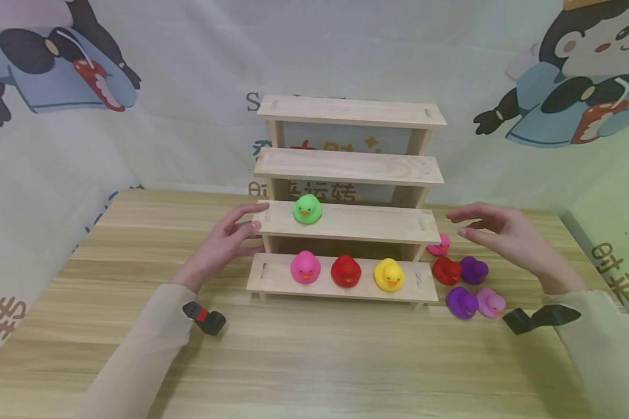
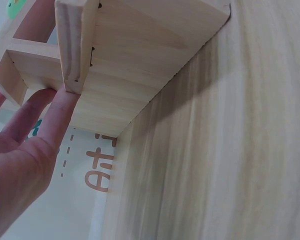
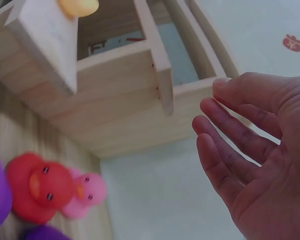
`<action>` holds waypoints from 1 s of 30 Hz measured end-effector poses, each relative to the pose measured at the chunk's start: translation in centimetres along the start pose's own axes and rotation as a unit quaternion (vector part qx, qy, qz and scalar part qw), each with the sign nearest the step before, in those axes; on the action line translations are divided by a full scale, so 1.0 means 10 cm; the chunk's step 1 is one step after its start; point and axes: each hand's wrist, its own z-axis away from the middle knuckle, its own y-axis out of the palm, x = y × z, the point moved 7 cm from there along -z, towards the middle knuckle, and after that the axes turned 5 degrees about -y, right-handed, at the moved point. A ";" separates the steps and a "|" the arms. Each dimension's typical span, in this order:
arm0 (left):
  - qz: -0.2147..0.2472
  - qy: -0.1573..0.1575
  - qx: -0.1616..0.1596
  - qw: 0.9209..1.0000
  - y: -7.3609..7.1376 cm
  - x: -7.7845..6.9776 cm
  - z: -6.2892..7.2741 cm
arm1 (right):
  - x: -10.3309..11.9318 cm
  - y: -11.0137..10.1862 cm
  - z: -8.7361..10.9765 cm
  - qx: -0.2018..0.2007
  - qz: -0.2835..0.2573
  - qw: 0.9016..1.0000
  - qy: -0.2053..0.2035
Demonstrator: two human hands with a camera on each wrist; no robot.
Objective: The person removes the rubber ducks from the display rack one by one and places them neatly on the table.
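A four-tier wooden display shelf [image 1: 346,164] stands in the middle of the table. My left hand [image 1: 222,241] touches the left end of its second tier from the bottom, the fingers fairly straight. On that tier sits a green rubber duck [image 1: 307,209]. Along the lowest tier are a pink duck [image 1: 306,267], a red duck [image 1: 346,271] and a yellow duck [image 1: 389,275]. My right hand [image 1: 508,235] hovers off the shelf's right end, fingers loosely bent and holding nothing, as the right wrist view [image 3: 255,145] also shows.
To the right of the shelf, several loose ducks lie on the wooden table [image 1: 314,355]: a red duck [image 1: 446,271], purple ducks [image 1: 462,302] and pink ducks [image 1: 491,303]. Behind the shelf hangs a printed cloth [image 1: 199,87] with cartoon figures.
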 end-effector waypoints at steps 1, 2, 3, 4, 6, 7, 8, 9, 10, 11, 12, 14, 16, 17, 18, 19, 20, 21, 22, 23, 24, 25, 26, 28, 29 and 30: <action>-0.001 -0.001 -0.001 1.000 0.00 0.00 0.00 | 0.02 0.01 -0.02 0.001 0.001 1.000 -0.001; -0.002 -0.002 -0.002 1.000 0.00 0.00 0.00 | 0.03 0.01 -0.05 0.001 0.000 1.000 0.002; -0.004 -0.003 -0.002 1.000 0.00 0.01 0.00 | 0.05 0.02 -0.07 -0.001 -0.003 1.000 0.005; -0.006 -0.003 -0.003 1.000 -0.01 0.01 -0.01 | 0.07 0.03 -0.10 -0.002 -0.006 1.000 0.008; -0.009 -0.003 -0.004 1.000 -0.01 0.01 -0.01 | 0.12 0.05 -0.16 -0.003 -0.015 1.000 0.004; -0.011 -0.003 -0.004 1.000 -0.01 0.01 -0.01 | 0.14 0.06 -0.19 -0.003 -0.019 1.000 0.002; -0.012 -0.002 -0.004 1.000 -0.01 0.01 -0.01 | 0.17 0.08 -0.21 -0.004 -0.026 1.000 -0.003; -0.012 -0.002 -0.004 1.000 -0.01 0.01 -0.01 | 0.20 0.09 -0.24 -0.002 -0.031 0.999 -0.011; -0.011 -0.002 -0.004 1.000 -0.01 0.01 -0.01 | 0.22 0.11 -0.27 0.000 -0.038 0.999 -0.019; -0.011 -0.002 -0.003 1.000 -0.01 0.01 -0.01 | 0.25 0.13 -0.30 0.002 -0.042 0.999 -0.028; -0.010 -0.002 -0.002 1.000 -0.01 0.02 -0.01 | 0.27 0.14 -0.32 0.003 -0.046 0.998 -0.033; -0.008 -0.004 -0.002 1.000 -0.01 0.02 -0.01 | 0.31 0.18 -0.36 0.006 -0.053 0.998 -0.043; -0.007 -0.005 0.000 1.000 -0.01 0.02 -0.01 | 0.35 0.21 -0.40 0.009 -0.054 0.997 -0.049; -0.008 -0.005 0.000 1.000 -0.01 0.02 -0.01 | 0.36 0.22 -0.42 0.011 -0.051 0.997 -0.051; -0.007 -0.004 0.001 1.000 -0.01 0.03 -0.01 | 0.38 0.23 -0.44 0.012 -0.048 0.997 -0.051; -0.007 -0.004 0.001 1.000 -0.01 0.03 -0.01 | 0.39 0.24 -0.46 0.012 -0.047 0.997 -0.052; -0.007 -0.003 0.001 1.000 -0.01 0.02 -0.01 | 0.41 0.25 -0.48 0.013 -0.047 0.997 -0.053; -0.007 -0.003 0.001 1.000 -0.01 0.02 -0.01 | 0.42 0.26 -0.50 0.013 -0.047 0.997 -0.053; -0.008 -0.002 0.000 1.000 -0.01 0.02 -0.01 | 0.44 0.27 -0.52 0.013 -0.046 0.997 -0.053; -0.007 -0.001 0.000 1.000 -0.01 0.02 -0.01 | 0.45 0.28 -0.54 0.014 -0.046 0.997 -0.054; -0.007 -0.001 0.000 1.000 -0.02 0.02 -0.01 | 0.46 0.29 -0.56 0.015 -0.048 0.997 -0.054; -0.007 -0.002 -0.001 1.000 -0.02 0.02 -0.01 | 0.47 0.31 -0.59 0.015 -0.052 0.997 -0.051; -0.007 -0.002 0.000 1.000 -0.02 0.02 -0.01 | 0.48 0.32 -0.61 0.015 -0.053 0.997 -0.048; -0.007 -0.004 0.000 1.000 -0.02 0.02 -0.01 | 0.50 0.36 -0.65 0.018 -0.056 0.998 -0.037; -0.007 -0.005 0.000 1.000 -0.02 0.02 -0.01 | 0.51 0.38 -0.67 0.019 -0.057 0.998 -0.031; -0.008 -0.006 -0.001 1.000 -0.01 0.02 -0.01 | 0.52 0.40 -0.69 0.022 -0.058 0.998 -0.027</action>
